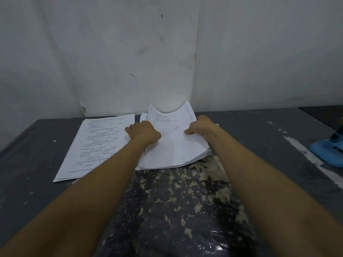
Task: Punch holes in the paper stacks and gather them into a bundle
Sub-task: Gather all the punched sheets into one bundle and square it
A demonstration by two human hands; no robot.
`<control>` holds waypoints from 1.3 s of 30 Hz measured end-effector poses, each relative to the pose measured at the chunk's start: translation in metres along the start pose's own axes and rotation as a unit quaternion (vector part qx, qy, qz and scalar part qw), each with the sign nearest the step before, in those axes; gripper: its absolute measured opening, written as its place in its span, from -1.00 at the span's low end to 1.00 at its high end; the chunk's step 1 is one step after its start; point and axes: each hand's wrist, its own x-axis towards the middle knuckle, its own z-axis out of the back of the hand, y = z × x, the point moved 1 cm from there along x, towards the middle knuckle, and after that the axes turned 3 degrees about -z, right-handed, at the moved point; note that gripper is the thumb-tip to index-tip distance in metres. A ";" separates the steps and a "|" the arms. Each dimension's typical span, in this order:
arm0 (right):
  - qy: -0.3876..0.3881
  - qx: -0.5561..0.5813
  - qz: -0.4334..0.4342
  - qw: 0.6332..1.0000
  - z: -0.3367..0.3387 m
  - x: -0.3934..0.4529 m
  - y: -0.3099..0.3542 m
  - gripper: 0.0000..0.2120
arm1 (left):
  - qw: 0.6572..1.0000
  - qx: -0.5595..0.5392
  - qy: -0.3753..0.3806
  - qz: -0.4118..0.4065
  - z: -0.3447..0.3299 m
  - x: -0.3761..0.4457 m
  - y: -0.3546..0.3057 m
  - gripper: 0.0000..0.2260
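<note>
Both hands on the right paper stack [172, 145], which sits near the back edge of the table [27, 145], roughly mid-width. Left hand [143, 133] grips the stack's left edge with fingers curled under; right hand [201, 127] pinches the right edge, thumb on top of the sheets. The squeeze from both sides bows the far end of the sheets up into a trough toward the wall [111, 52]. Near end rests on the table, sheet edges fanned and not flush

Second stack [96, 145] lies flat just beside it on the left, touched by neither hand, its right edge next to the left hand

Blue object [332, 153] at the right edge of the table, well apart – likely the hole punch, but it's cut off by the frame so can't confirm

Step, as I read it: picking up / squaring this stack ahead of punching. Can't tell if either stack has holes yet – none visible

Next move needs: edges jogged flush before the stack goes anywhere near the punch, else the holes won't line up. Stack looks thick, so it may need splitting. One hand has to let go to fetch the blue thing, so the other must hold the whole stack without it fanning further
</note>
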 end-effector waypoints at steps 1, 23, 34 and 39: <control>-0.005 0.006 0.013 1.000 0.000 -0.002 -0.003 -0.48 | 1.000 -0.002 0.001 0.001 0.000 -0.001 0.000 -0.74; -0.120 0.318 0.261 0.904 0.069 -0.121 -0.016 -0.76 | 0.734 -0.617 -0.115 -0.260 0.111 -0.101 -0.016 -0.66; -0.113 0.337 0.234 0.905 0.067 -0.147 -0.034 -0.73 | 0.734 -0.635 -0.090 -0.221 0.069 -0.133 -0.003 -0.70; -0.135 0.348 0.258 0.891 0.075 -0.157 -0.022 -0.71 | 0.728 -0.633 -0.103 -0.240 0.089 -0.131 -0.011 -0.78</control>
